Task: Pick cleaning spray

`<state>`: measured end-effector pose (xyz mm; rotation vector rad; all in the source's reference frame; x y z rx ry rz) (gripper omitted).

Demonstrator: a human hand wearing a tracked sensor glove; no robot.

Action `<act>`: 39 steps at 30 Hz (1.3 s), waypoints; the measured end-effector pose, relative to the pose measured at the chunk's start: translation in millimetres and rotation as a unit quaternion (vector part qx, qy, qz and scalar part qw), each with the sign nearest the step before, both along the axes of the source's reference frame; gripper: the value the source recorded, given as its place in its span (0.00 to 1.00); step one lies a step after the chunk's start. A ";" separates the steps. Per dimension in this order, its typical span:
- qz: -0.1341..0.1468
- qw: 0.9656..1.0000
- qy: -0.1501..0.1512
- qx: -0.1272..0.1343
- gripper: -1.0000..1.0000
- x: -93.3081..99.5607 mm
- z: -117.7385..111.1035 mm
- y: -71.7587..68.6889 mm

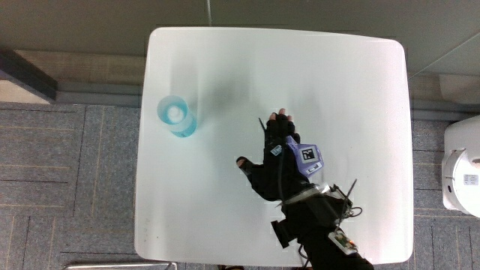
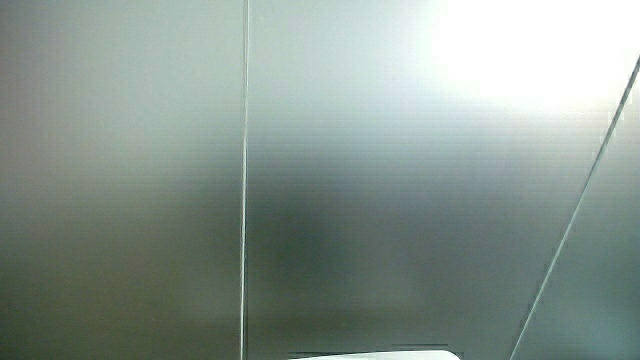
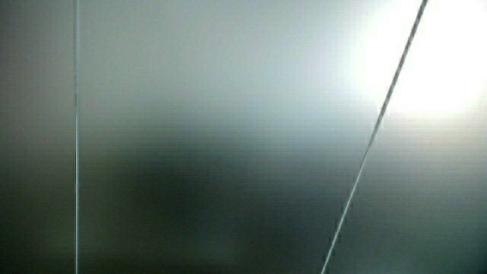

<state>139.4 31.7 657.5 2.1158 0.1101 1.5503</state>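
From the main view I see the white tabletop with rounded corners, and the cleaning spray standing upright near one side edge; seen from straight above it is only a pale blue translucent round, so I cannot make out its nozzle or label. The hand hovers over the middle of the tabletop, nearer to me than the spray and well apart from it, fingers loosely spread with nothing in them. The patterned cube sits on its back; the forearm, carrying wires, is cut off at the near edge. Grey carpet tiles surround the table. Both side views give me only a pale wall, though in a side view a sliver of tabletop shows.
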 end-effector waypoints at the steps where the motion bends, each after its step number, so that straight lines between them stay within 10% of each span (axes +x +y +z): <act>1: 0.002 1.000 -0.017 -0.005 0.50 -4.2 -4.7 -1.0; 7: -0.013 0.999 -0.006 -0.038 0.50 -24.4 -12.7 -10.1; 16: -0.019 0.999 -0.043 -0.006 0.50 -42.1 -7.4 -20.4; 19: -0.004 0.996 -0.082 -0.042 0.50 -52.5 -14.1 -21.2; 24: -0.014 0.992 -0.124 -0.023 0.50 -70.2 -8.6 -30.3; 32: -0.006 0.971 -0.237 -0.004 0.50 -81.0 -2.5 -38.0; 39: -0.012 0.969 -0.247 -0.001 0.50 -85.8 -1.1 -38.7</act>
